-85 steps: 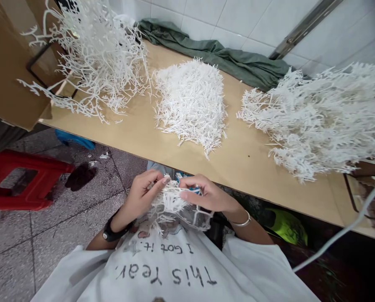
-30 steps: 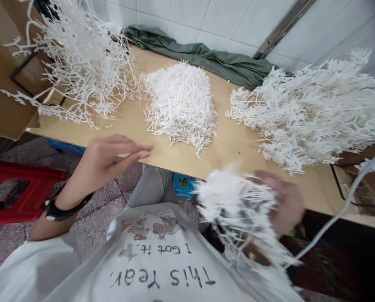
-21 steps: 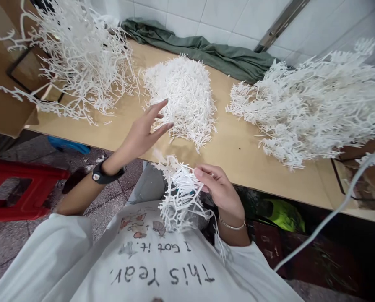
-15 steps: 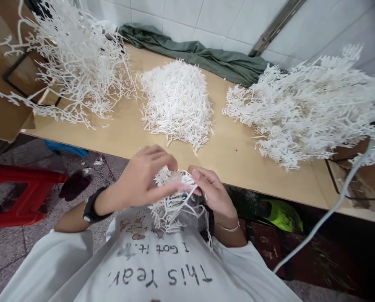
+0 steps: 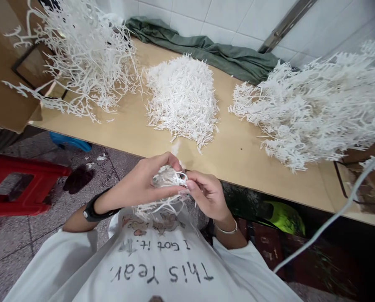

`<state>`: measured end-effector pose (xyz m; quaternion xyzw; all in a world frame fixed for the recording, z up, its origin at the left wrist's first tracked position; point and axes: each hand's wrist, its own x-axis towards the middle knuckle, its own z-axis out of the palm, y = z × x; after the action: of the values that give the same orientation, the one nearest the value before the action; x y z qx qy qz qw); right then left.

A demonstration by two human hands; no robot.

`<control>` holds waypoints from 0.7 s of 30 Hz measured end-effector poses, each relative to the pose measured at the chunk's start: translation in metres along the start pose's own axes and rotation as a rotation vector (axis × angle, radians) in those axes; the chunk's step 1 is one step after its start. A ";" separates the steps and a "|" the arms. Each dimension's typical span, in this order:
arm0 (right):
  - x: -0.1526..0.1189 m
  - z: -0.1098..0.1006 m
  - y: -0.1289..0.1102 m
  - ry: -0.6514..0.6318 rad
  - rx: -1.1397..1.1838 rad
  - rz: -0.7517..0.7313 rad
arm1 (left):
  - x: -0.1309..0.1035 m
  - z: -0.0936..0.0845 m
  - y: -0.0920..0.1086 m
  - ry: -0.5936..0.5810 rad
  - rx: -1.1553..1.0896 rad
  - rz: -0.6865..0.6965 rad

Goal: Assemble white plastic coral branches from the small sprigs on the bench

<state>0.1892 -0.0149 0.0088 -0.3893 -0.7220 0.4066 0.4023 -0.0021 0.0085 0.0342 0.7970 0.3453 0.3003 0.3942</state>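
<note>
Centrally, just beyond the near edge of the tan tabletop (image 5: 121, 130) and in front of the wearer's chest, is a bunch of white branching strands (image 5: 168, 179); it is held in the air between both hands, its lower strands spreading over the printed front of the white shirt (image 5: 162, 260). The left hand (image 5: 146, 180) curves over it from the left, the index finger arched above and the thumb lying below, the tips closed on its right end; the right hand (image 5: 208, 195) meets them there, thumb and forefinger pinching the same end, with the other fingers curled in; exactly which strand each fingertip grasps is too small to tell. A black wristband (image 5: 93, 209) circles the left wrist; a silver bangle (image 5: 227, 230) circles the right.

Farther out, on the tabletop straight ahead, lies a dense pile of short white sprigs (image 5: 184, 98); to its left stands a looser, open tangle of long white branches (image 5: 87, 63), near a cardboard box (image 5: 5, 88); to its right spreads a broad, bushy white heap (image 5: 316, 113). Behind the middle pile, a crumpled green cloth (image 5: 206, 50) runs along the tiled wall (image 5: 231, 16); at the right, a pale cable (image 5: 329, 218) slants down past the table edge; at the lower left, a red stool (image 5: 33, 184) stands on the speckled floor (image 5: 8, 243), a blue object (image 5: 71, 140) beyond it.
</note>
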 end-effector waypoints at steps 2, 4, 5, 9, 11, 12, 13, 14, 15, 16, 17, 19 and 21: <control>-0.002 0.005 0.002 0.120 -0.111 -0.043 | -0.001 -0.001 -0.002 -0.025 -0.064 -0.078; -0.003 0.011 0.004 0.286 -0.223 -0.064 | -0.003 0.001 -0.004 0.007 -0.088 -0.111; -0.003 0.013 0.006 0.369 -0.269 -0.064 | -0.004 0.002 -0.005 0.028 -0.100 -0.117; -0.003 0.021 0.010 0.587 -0.359 -0.039 | -0.010 0.010 -0.008 0.099 -0.112 -0.113; -0.002 0.023 0.010 0.626 -0.370 -0.014 | -0.013 0.014 -0.006 0.149 -0.060 -0.068; -0.002 0.024 0.010 0.640 -0.380 -0.006 | -0.015 0.015 -0.005 0.181 -0.015 -0.024; -0.002 0.026 0.009 0.648 -0.398 -0.003 | -0.016 0.017 -0.004 0.218 0.036 0.031; -0.002 0.026 0.009 0.652 -0.427 -0.011 | -0.017 0.017 -0.003 0.262 0.087 0.093; -0.002 0.027 0.009 0.648 -0.459 -0.030 | -0.018 0.018 -0.002 0.308 0.134 0.157; -0.002 0.028 0.009 0.638 -0.490 -0.062 | -0.018 0.018 -0.002 0.357 0.173 0.216; -0.003 0.028 0.010 0.626 -0.512 -0.110 | -0.019 0.017 -0.001 0.396 0.205 0.260; -0.004 0.027 0.012 0.616 -0.519 -0.255 | -0.021 0.016 -0.001 0.439 0.234 0.296; -0.005 0.025 0.015 0.590 -0.500 -0.428 | -0.023 0.014 -0.002 0.438 0.246 0.264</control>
<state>0.1726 -0.0205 -0.0150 -0.4159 -0.7169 -0.0013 0.5596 -0.0056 -0.0143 0.0208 0.7930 0.3494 0.4699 0.1681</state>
